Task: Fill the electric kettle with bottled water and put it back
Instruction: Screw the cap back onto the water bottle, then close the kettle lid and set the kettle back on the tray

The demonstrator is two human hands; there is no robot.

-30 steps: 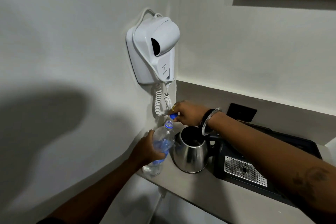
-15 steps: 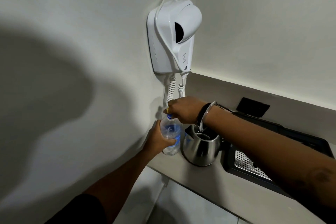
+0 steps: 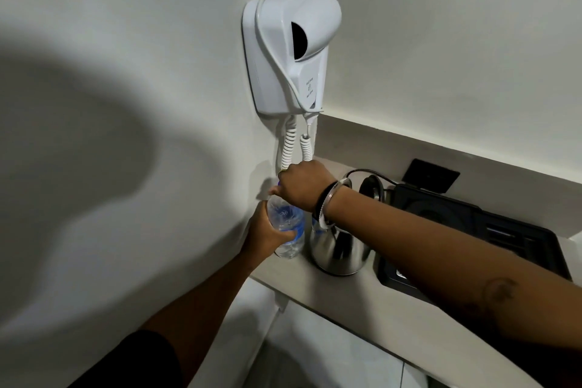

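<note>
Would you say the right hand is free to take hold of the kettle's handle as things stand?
Probably not yet: the right hand is closed over the top of the bottle, which the left hand holds beside the kettle; its handle is hidden behind the right forearm.

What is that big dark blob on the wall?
Head view: it is a soft-edged shadow cast on the white wall, probably the person's own; the room is dim, and the kettle shows blurry reflections.
</note>
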